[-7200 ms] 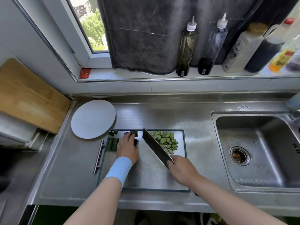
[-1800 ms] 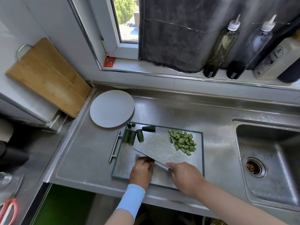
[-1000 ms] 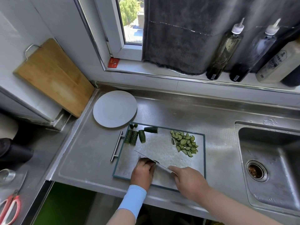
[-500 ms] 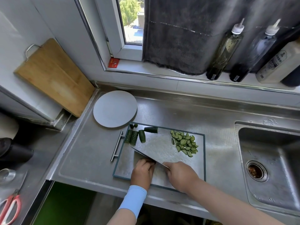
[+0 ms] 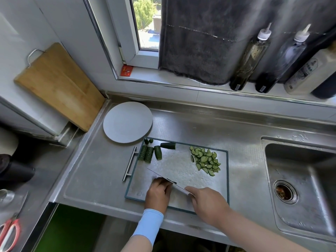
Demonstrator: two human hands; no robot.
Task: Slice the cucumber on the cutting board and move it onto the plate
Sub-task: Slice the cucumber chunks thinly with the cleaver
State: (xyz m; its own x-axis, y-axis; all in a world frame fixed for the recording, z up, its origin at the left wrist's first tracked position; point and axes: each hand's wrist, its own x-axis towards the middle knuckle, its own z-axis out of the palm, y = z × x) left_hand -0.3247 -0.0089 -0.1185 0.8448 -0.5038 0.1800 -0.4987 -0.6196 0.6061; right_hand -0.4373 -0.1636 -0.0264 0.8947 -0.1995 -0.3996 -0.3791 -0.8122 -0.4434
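The left grip rests near the 6 o'clock edge of the board. Its fingers are curled down onto a cucumber piece, which is mostly hidden, with only a dark sliver showing at the fingertips. A pale blue sleeve covers the wrist.

Just to its 3 o'clock, the right grip is wrapped round the handle of a knife. The blade slants away toward 10 o'clock and passes right beside the left fingertips, over the hidden piece.

The board is metal with a dark green rim and lies flat on a steel desk. A bar handle is at its 9 o'clock end.

At the board's 2 o'clock, a loose pile of half-moon slices lies well apart from both grips. At its 10 o'clock, three uncut chunks lie side by side. A fourth chunk and two small end bits lie near the 11 o'clock corner.

A round grey plate sits on the desk just past that corner, with nothing on it.

A sink is set into the desk at 3 o'clock. At 10 o'clock, a wooden board leans on the wall. At 12 o'clock, a dark towel hangs over the window sill. Bottles stand along the sill at 1 o'clock. Red-handled scissors lie at 8 o'clock, on a lower surface.
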